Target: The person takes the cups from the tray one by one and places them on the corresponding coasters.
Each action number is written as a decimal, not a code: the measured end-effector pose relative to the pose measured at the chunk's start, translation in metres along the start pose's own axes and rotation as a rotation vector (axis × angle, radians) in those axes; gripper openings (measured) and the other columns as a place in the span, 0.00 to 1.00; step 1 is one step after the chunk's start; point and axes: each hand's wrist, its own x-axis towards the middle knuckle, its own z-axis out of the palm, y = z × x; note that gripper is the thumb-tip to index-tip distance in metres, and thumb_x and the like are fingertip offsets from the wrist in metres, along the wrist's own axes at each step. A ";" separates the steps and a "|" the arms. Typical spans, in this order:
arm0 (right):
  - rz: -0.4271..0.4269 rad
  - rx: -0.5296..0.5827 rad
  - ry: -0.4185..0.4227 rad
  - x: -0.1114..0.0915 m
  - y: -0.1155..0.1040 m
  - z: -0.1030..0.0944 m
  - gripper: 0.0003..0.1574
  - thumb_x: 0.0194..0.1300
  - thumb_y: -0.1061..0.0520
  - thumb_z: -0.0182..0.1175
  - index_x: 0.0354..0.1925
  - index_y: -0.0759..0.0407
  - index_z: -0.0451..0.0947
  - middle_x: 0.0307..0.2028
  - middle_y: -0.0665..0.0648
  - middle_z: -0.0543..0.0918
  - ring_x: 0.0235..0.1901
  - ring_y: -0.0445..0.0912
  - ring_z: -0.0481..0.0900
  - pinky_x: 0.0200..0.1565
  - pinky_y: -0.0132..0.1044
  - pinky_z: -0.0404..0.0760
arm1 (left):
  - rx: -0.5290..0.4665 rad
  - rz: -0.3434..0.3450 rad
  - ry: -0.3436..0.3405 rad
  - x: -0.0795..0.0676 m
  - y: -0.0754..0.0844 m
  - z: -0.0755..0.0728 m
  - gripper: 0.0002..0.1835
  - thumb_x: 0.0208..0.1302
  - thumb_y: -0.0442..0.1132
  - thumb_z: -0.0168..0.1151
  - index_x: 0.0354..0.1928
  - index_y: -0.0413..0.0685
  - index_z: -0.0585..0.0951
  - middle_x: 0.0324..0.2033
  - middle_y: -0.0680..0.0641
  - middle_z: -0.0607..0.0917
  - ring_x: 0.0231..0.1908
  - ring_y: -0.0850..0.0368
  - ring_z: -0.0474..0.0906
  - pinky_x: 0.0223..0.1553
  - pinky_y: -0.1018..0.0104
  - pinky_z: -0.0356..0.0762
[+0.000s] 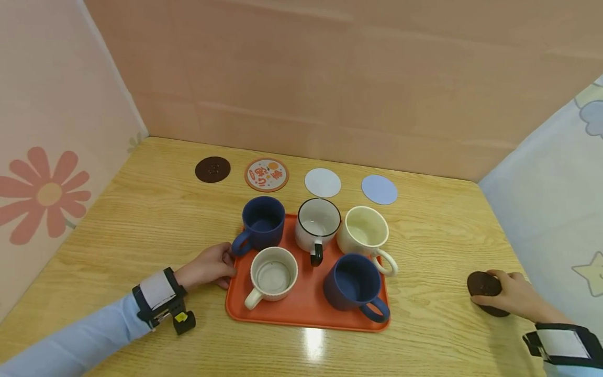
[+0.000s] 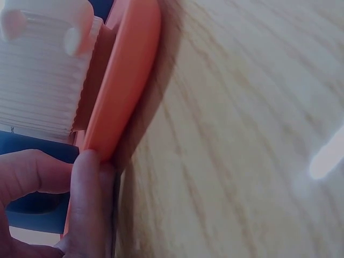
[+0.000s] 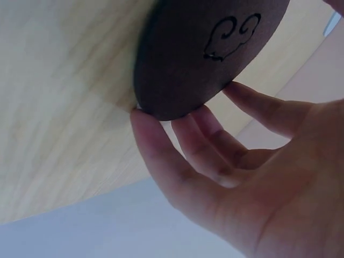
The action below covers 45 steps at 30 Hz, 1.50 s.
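Observation:
At the right of the table my right hand (image 1: 515,296) grips a dark brown round coaster (image 1: 485,283) by its edge. In the right wrist view, the coaster (image 3: 188,59) shows a curly line drawing and is tilted against the wood. My left hand (image 1: 209,267) pinches the left rim of an orange-red tray (image 1: 306,314). On the tray stand a dark blue mug (image 1: 264,222) beside the left hand, a cream ribbed mug (image 1: 273,275), a white mug with black rim and handle (image 1: 317,225), a pale yellow mug (image 1: 363,230) and another dark blue mug (image 1: 352,283).
Behind the tray lies a row of round coasters: dark brown (image 1: 213,169), orange-patterned (image 1: 266,175), white (image 1: 322,183) and pale blue (image 1: 379,189). Cloth panels surround the wooden table (image 1: 433,251) at the back, left and right.

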 end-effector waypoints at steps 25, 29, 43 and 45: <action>-0.019 0.032 0.035 0.019 -0.018 -0.007 0.53 0.48 0.42 0.66 0.53 0.83 0.58 0.43 0.85 0.59 0.41 0.74 0.61 0.34 0.62 0.69 | 0.003 0.001 0.005 0.001 0.002 0.000 0.20 0.47 0.27 0.56 0.44 0.29 0.66 0.26 0.43 0.73 0.20 0.57 0.76 0.23 0.64 0.79; -0.028 0.035 0.040 0.021 -0.019 -0.007 0.53 0.48 0.42 0.65 0.53 0.83 0.58 0.43 0.85 0.60 0.42 0.74 0.61 0.36 0.62 0.68 | 0.005 0.005 0.003 0.001 0.001 0.000 0.20 0.47 0.27 0.56 0.44 0.29 0.66 0.26 0.44 0.73 0.19 0.57 0.76 0.23 0.64 0.79; -0.029 0.037 0.046 0.037 -0.024 -0.010 0.55 0.49 0.40 0.65 0.54 0.84 0.58 0.45 0.87 0.61 0.44 0.76 0.60 0.37 0.64 0.68 | 0.013 -0.020 0.015 0.002 -0.001 0.000 0.20 0.47 0.27 0.56 0.44 0.29 0.66 0.25 0.44 0.73 0.20 0.57 0.76 0.23 0.64 0.79; -0.032 0.033 0.050 0.040 -0.025 -0.010 0.55 0.49 0.40 0.64 0.54 0.83 0.58 0.45 0.87 0.62 0.44 0.76 0.60 0.38 0.64 0.68 | 0.014 -0.020 0.015 0.002 -0.001 0.000 0.20 0.46 0.27 0.57 0.44 0.29 0.66 0.25 0.43 0.73 0.20 0.57 0.76 0.23 0.64 0.79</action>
